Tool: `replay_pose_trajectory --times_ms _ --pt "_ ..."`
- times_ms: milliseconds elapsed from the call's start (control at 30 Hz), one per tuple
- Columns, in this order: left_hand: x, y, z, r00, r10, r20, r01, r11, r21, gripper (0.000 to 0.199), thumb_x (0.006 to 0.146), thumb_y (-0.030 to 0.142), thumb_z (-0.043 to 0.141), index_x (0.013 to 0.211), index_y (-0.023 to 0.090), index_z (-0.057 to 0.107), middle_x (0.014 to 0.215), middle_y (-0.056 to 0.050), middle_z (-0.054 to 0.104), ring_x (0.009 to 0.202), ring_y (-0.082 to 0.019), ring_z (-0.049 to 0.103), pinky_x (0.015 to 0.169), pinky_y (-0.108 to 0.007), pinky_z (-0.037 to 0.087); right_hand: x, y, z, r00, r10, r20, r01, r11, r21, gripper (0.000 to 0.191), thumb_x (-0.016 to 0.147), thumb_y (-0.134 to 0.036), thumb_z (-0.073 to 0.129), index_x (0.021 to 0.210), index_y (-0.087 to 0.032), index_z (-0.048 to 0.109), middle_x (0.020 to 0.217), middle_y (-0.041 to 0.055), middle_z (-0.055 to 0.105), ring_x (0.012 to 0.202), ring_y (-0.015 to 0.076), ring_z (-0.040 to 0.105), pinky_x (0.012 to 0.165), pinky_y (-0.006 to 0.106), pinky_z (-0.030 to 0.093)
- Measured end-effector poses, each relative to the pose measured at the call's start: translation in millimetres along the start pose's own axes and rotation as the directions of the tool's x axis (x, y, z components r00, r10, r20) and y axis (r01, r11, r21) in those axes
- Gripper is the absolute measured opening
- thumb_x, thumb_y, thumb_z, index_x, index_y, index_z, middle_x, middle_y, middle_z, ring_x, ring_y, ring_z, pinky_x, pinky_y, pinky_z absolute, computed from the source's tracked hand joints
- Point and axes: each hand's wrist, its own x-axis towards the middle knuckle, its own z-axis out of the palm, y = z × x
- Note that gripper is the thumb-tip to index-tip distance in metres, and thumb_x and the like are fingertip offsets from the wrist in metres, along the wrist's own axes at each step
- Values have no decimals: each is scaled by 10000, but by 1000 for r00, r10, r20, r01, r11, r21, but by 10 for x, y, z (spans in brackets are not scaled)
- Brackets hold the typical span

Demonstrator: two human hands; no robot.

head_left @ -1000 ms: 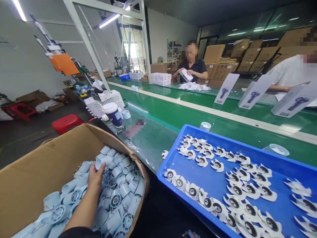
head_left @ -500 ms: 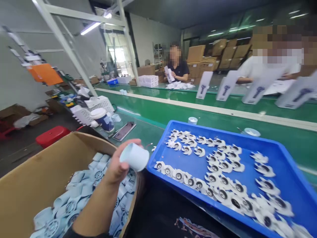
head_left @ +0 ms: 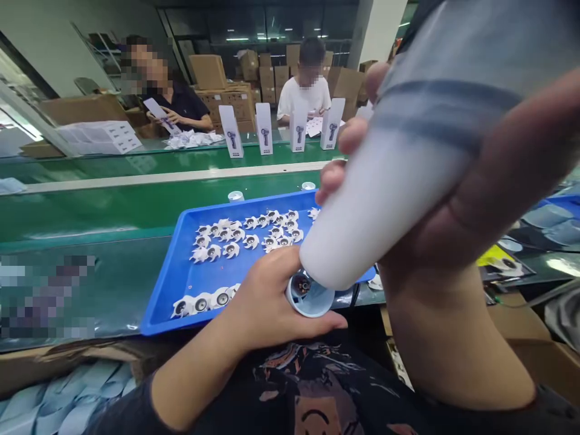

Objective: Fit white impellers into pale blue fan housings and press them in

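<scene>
— Since a second ago, left hand (head_left: 272,296) left the box, fingers wrapped round a small cup (head_left: 308,296) at the lap?

— Yes, mouth up; right hand (head_left: 475,199) clasps a white bottle (head_left: 389,181) tilted into it, before the blue tray (head_left: 167,296).

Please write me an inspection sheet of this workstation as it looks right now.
Surface: green conveyor belt, running across the view.
Job's things: pale blue ring housing in the left hand; large white cylinder in the right hand, its end meeting the housing's mouth; blue tray of white impellers on the belt edge.
Clutter: carton of pale blue housings lower left; two small white cups behind the tray.
Grips: left hand closed on the housing; right hand wrapped around the cylinder.
Cables: a thin grey one at the right.
Surroundings: two seated people across the belt, upright product boxes, stacked cartons.
</scene>
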Motion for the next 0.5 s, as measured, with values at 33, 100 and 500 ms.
replay_pose_trajectory --times_ms 33,100,500 --pt "-5 17 16 1000 -14 -14 13 1000 -12 400 707 472 828 942 196 661 824 -8 667 713 -161 613 639 -281 484 -2 15 80 999 -41 -15 42 996 77 1021 840 -840 -8 1467 -85 273 1189 41 637 1214 240 575 937 326 519" --pt "-20 42 34 998 -48 -31 47 999 -10 334 698 399 830 890 189 656 803 -2 656 707 -157 598 637 -281 469 -25 42 213 996 -57 -71 67 987 146 911 871 -835 74 1412 -145 320 1034 -2 649 973 177 698 867 301 553" --pt "-23 150 30 958 -272 89 266 962 67 527 647 366 837 1111 217 637 945 -23 717 788 -227 660 649 -327 502 -74 86 307 943 -132 -304 172 979 108 635 913 -788 287 1182 -233 435 964 74 578 803 210 649 724 342 579"
